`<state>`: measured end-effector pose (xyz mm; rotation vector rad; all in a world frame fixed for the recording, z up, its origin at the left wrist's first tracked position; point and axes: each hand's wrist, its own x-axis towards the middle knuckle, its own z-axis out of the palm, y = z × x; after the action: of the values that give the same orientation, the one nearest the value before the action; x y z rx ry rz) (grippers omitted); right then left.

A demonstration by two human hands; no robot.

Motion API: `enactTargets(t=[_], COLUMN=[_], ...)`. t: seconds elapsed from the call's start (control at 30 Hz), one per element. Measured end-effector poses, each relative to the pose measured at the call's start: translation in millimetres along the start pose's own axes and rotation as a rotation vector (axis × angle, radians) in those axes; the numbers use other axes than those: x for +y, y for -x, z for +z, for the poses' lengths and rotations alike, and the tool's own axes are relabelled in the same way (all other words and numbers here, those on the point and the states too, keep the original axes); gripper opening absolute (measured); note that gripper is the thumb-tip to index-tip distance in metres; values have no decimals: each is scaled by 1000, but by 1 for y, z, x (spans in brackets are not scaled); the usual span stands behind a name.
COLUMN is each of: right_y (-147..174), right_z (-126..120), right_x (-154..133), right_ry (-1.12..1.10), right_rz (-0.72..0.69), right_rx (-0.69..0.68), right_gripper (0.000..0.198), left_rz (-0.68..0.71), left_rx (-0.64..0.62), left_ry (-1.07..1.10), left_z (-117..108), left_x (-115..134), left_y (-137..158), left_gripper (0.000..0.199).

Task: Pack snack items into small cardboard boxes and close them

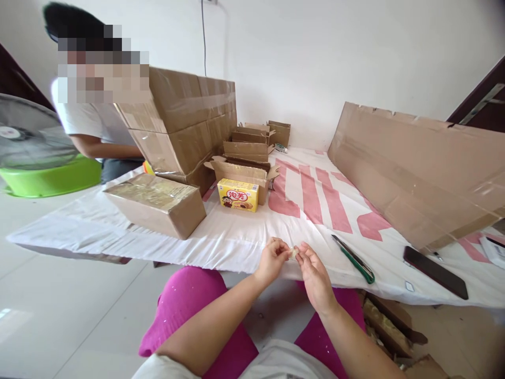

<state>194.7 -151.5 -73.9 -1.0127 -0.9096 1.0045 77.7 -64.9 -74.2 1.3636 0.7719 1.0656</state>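
My left hand (271,261) and my right hand (316,278) meet at the table's front edge. Between their fingertips is a small pale, see-through scrap (294,253), perhaps crumpled tape; it is too small to name surely. Both hands pinch it, the left from one side and the right from the other. Beyond them a yellow snack box (238,196) with red lettering stands against an open cardboard carton. A green utility knife (354,259) lies to the right of my right hand, its tip pointing away from me.
A taped carton (158,202) sits at front left, before a tall stack of cartons (193,105). Open cartons (246,150) run toward the wall. At right are a phone (435,272) and a large cardboard sheet (418,168). Another person (90,123) sits behind the stack.
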Motion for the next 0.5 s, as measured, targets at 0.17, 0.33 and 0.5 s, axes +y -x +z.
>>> enactTargets(t=[0.17,0.33,0.5], right_y=[-2,0,16], right_z=[-4,-14,-24], right_x=[-2,-15,-34], right_ry=[393,765,848], right_rz=[-218,-444,-450], right_rx=[83,290,-65], right_gripper=[26,28,18], left_rz=[-156,-222,-277], left_rx=[-87,-138,-354], left_ry=[196,300,301], left_z=[3,5,9], left_x=[2,4,8], left_y=[0,6,17], left_gripper=[35,42,43])
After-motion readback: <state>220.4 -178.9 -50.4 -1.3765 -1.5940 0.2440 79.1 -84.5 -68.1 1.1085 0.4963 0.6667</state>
